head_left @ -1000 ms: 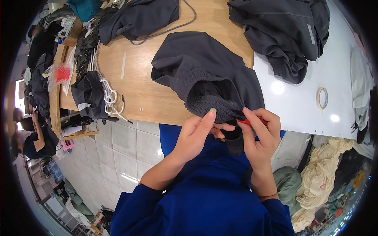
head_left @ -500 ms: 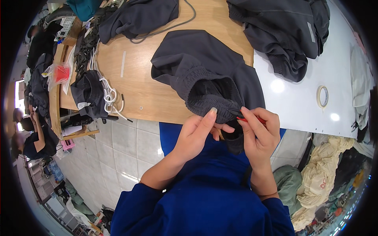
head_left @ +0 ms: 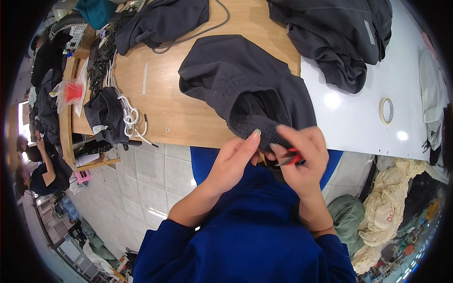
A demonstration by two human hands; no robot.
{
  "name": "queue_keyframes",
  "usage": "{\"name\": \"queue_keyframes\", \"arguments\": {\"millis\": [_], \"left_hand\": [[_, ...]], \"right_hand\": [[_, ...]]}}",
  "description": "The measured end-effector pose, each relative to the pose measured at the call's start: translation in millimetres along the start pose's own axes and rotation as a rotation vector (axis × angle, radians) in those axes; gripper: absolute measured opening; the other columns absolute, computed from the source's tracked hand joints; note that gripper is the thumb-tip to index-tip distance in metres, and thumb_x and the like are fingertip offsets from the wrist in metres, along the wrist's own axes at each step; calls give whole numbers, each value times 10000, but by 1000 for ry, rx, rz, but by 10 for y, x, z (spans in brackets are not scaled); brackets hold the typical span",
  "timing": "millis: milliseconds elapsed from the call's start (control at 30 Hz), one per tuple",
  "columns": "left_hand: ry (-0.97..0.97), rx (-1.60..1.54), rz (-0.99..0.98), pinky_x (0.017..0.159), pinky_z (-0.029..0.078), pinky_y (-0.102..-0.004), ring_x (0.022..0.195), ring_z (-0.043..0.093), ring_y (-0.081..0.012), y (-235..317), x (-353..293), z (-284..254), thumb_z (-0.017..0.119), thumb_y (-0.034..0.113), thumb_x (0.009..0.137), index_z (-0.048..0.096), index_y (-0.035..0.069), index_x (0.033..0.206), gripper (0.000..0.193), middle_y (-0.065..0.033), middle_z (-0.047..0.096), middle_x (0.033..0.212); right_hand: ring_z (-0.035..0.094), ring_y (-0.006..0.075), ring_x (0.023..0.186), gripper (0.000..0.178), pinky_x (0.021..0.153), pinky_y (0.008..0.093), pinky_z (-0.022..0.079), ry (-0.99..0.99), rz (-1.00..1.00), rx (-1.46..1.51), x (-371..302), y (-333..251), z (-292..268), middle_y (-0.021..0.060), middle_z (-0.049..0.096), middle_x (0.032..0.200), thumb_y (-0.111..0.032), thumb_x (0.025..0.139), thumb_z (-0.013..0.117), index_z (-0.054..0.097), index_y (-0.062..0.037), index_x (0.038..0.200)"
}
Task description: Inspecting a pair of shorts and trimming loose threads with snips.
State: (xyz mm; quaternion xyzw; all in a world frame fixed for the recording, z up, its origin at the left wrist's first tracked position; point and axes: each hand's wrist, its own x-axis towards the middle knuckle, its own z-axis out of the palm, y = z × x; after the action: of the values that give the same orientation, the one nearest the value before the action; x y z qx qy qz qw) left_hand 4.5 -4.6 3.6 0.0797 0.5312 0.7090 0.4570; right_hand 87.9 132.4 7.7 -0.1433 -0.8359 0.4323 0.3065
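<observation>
A dark grey garment lies over the table's near edge, its elastic-gathered opening facing me. My left hand pinches the rim of that opening between thumb and fingers. Close beside it, my right hand is closed around a small red-handled cutting tool, which looks like thread snips. Motion blurs the tool and the right fingers. Its dark tip points left, at the fabric below the opening. My fingers hide part of the rim.
On the wooden table lie white cords and another dark garment. A white tabletop adjoins at right, with a tape roll and a garment pile. Cream cloth is heaped below; people are at far left.
My right hand has turned and dropped slightly leftward, bringing the red-handled snips down beneath the opening's rim. The left hand keeps its pinch almost in place.
</observation>
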Motion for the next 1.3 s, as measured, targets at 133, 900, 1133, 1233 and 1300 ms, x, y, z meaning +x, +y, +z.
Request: {"name": "queue_keyframes", "arguments": {"millis": [133, 900, 1133, 1233, 1300], "left_hand": [[10, -33, -52, 717, 386, -213, 753, 486, -68, -49, 23, -82, 384, 349, 995, 641, 5, 926, 435, -46, 641, 886], [61, -247, -54, 885, 435, -284, 991, 576, -154, -37, 115, -30, 360, 347, 1002, 577, -22, 1098, 438, -101, 627, 1060], [-54, -343, -85, 818, 488, -305, 911, 615, -174, -47, 156, -55, 349, 362, 1001, 558, -4, 1111, 436, -110, 639, 1034], [-62, -341, -85, 828, 489, -305, 912, 618, -176, -71, 110, -24, 353, 359, 1000, 556, -11, 1114, 437, -113, 639, 1038], [-82, -342, -80, 839, 488, -308, 923, 619, -181, -66, 73, 11, 355, 358, 1000, 553, -15, 1121, 439, -117, 638, 1047]], "right_hand": [[477, 171, 531, 207, 494, 262, 366, 42, -101, -22, 13, 56, 43, 14, 514, 583, -32, 603, 766, 696, -79, 792], [478, 178, 524, 119, 504, 272, 365, -197, 24, 324, -101, 54, -209, 26, 544, 605, -47, 683, 735, 640, -73, 749], [450, 113, 554, 193, 518, 226, 341, -27, 262, 237, -174, 47, -223, 20, 502, 625, -50, 760, 717, 660, -25, 942], [423, 104, 549, 245, 516, 221, 325, -45, 309, 199, -104, 28, -188, 3, 447, 596, -72, 741, 743, 666, -25, 970], [429, 123, 545, 275, 512, 230, 333, -53, 272, 174, -87, 66, -123, 10, 462, 596, -73, 707, 763, 678, -46, 967]]}}
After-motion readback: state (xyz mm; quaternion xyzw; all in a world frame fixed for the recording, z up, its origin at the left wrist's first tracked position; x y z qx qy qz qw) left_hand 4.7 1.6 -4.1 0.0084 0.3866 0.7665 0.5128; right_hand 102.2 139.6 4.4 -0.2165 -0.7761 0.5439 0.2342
